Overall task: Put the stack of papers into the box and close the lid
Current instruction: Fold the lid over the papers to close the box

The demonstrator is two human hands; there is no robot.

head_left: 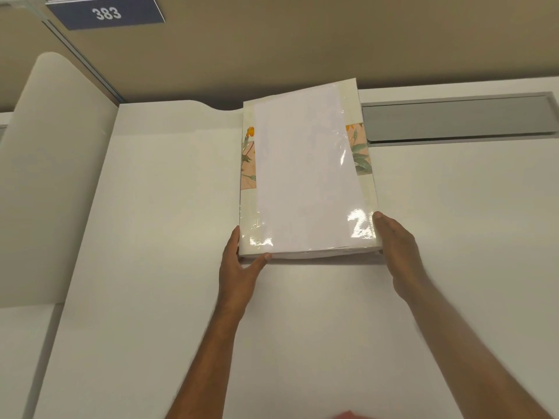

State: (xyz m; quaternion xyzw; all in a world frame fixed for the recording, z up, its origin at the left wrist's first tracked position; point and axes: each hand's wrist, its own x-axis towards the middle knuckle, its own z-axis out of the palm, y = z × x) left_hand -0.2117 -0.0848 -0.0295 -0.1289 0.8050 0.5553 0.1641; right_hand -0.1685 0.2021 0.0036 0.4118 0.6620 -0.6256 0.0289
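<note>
Papers (305, 179) in glossy wrap lie on your white tabletop (453, 222), long axis running away from you toward the beige partition (302, 49). Your left hand (239, 267) and right hand (399, 252) clasp the near corners.

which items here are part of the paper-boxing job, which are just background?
Job:
- stack of papers, in clear wrap over a flowered sheet
- left hand and right hand, gripping its near corners

Background:
- white desk
- grey slot cover
- number sign, 383
- white board on the left

No box clearly visible.
</note>
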